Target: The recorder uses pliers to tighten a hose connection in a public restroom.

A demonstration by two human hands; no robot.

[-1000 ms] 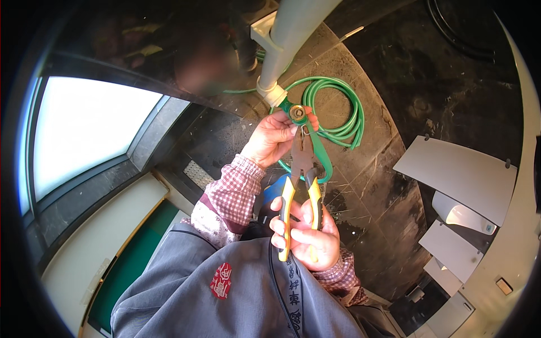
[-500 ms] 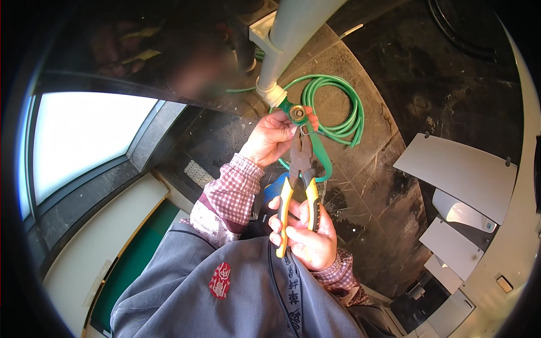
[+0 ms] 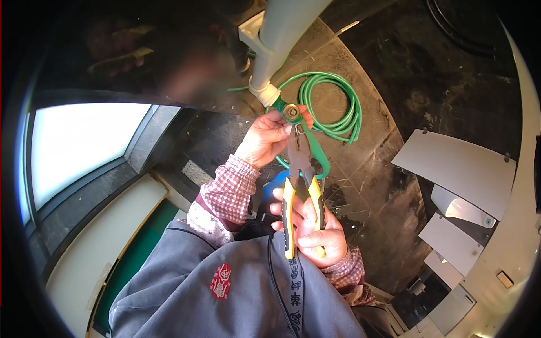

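A person's left hand (image 3: 264, 141) grasps a green fitting with a round, brass-coloured face (image 3: 280, 105) at the lower end of a pale, thick pipe (image 3: 282, 42), its fingers closed around the underside. The right hand (image 3: 322, 231) grips metal pliers with yellow-and-black handles (image 3: 300, 160), fingers wrapped on the spread handles, the tips pointing up just below the fitting, beside a thin wire loop (image 3: 305, 131). Beyond, a coiled green hose (image 3: 355, 115) lies on the dark tiled floor (image 3: 372, 169).
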